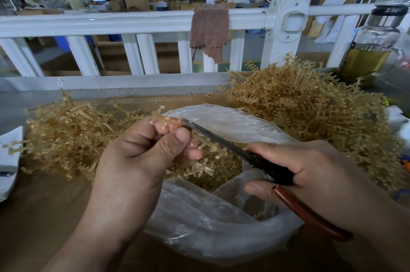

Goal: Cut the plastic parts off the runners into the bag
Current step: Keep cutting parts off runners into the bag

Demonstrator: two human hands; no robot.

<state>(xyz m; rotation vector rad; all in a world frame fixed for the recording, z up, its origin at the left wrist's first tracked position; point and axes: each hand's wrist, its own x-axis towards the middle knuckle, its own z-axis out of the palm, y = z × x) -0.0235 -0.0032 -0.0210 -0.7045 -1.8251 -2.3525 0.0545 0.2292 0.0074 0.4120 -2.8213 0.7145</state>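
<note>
A busy factory hall lies beyond a white railing (133, 23), with a brown cloth (209, 32) hung over it; nearer, a brown worktop (44, 216) carries an open clear bag (221, 234) at the centre. The left hand (137, 160) pinches one runner (216, 149) between thumb and curled fingers, over the bag's mouth; the right hand (310, 172) is wrapped round the handles of scissors (264, 164), whose blades lie along the runner, touching it. Small amber parts (221, 175) already cover the bottom of the bag, so the work looks well under way; the heap on the left (66, 134) seems thinner and mostly stripped, though I cannot be sure; the taller heap on the right (310, 105) appears to carry its parts yet, so much cutting likely remains.
</note>
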